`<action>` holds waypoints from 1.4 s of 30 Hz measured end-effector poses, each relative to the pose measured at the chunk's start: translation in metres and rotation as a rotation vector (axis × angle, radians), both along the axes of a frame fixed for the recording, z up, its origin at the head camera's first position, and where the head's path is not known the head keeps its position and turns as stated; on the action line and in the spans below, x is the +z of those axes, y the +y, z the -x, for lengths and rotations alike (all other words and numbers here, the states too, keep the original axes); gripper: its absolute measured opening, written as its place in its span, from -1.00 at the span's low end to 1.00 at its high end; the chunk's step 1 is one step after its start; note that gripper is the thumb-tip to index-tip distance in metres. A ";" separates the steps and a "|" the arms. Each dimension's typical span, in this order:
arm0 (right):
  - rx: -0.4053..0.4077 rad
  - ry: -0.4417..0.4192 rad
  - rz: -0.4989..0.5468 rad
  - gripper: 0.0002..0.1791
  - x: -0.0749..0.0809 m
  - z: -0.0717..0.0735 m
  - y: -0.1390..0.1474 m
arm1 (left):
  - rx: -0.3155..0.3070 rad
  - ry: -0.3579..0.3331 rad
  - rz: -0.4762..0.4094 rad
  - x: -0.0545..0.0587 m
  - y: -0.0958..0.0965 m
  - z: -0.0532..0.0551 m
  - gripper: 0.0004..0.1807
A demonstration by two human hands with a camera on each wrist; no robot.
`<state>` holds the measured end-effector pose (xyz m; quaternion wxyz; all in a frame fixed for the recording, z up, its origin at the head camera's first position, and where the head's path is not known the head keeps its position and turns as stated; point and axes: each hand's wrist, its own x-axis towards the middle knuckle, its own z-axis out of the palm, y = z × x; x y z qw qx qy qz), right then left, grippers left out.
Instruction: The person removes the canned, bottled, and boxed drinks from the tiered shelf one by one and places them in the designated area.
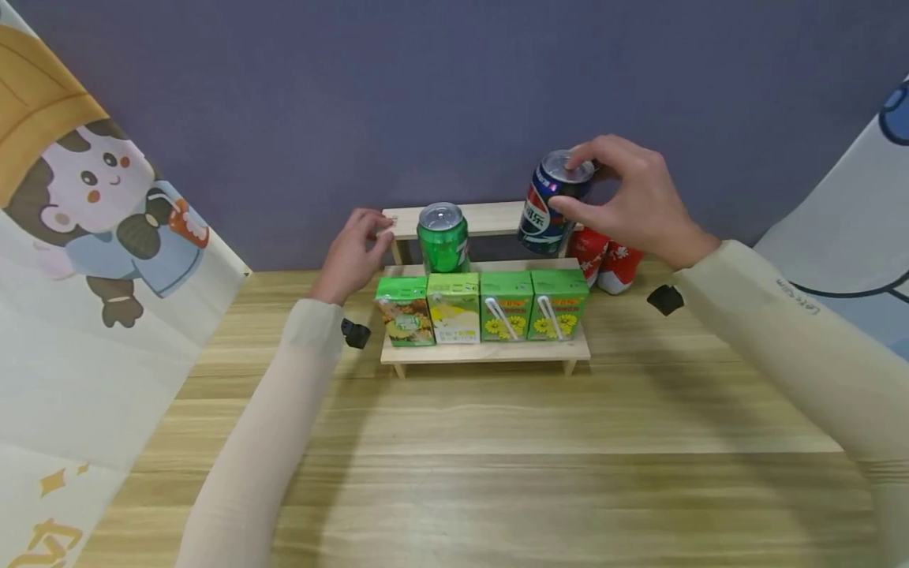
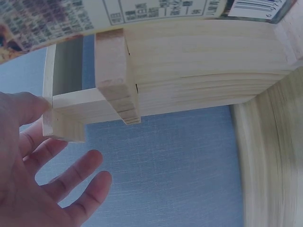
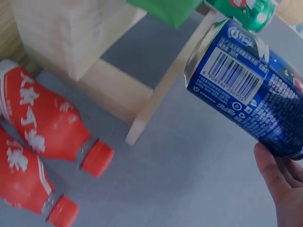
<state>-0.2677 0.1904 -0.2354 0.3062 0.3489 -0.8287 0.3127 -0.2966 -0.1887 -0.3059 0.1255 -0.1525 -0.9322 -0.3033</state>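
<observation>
My right hand (image 1: 635, 201) grips a blue Pepsi can (image 1: 547, 217) near its top rim, thumb in front and a finger over the lid. The can is slightly tilted, above the right part of the tiered wooden rack (image 1: 490, 353). In the right wrist view, the can (image 3: 246, 80) shows its barcode, its base apart from the rack's top board (image 3: 163, 80). At the rack's upper left end, my left hand (image 1: 353, 252) pinches the wood between thumb and fingers; the left wrist view shows the thumb (image 2: 28, 106) against it. A green soda can (image 1: 443, 241) stands upright on the rack's left part.
Several drink cartons (image 1: 454, 312) line the rack's lower tier. Two red bottles (image 3: 45, 113) stand beside the rack's right end. Behind is a blue-grey wall panel (image 1: 426, 95); the wood-grain table (image 1: 483, 473) stretches in front.
</observation>
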 end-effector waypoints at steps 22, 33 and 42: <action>-0.163 0.010 0.053 -0.53 -0.012 -0.020 0.065 | 0.002 0.006 -0.010 0.001 0.000 0.000 -0.67; -0.212 -0.070 0.003 -0.54 -0.038 -0.029 0.079 | 0.003 -0.006 0.003 0.000 -0.001 0.001 -0.68; -0.217 -0.194 -0.065 -0.59 -0.077 -0.024 0.081 | 0.005 -0.015 0.010 0.000 -0.001 0.002 -0.65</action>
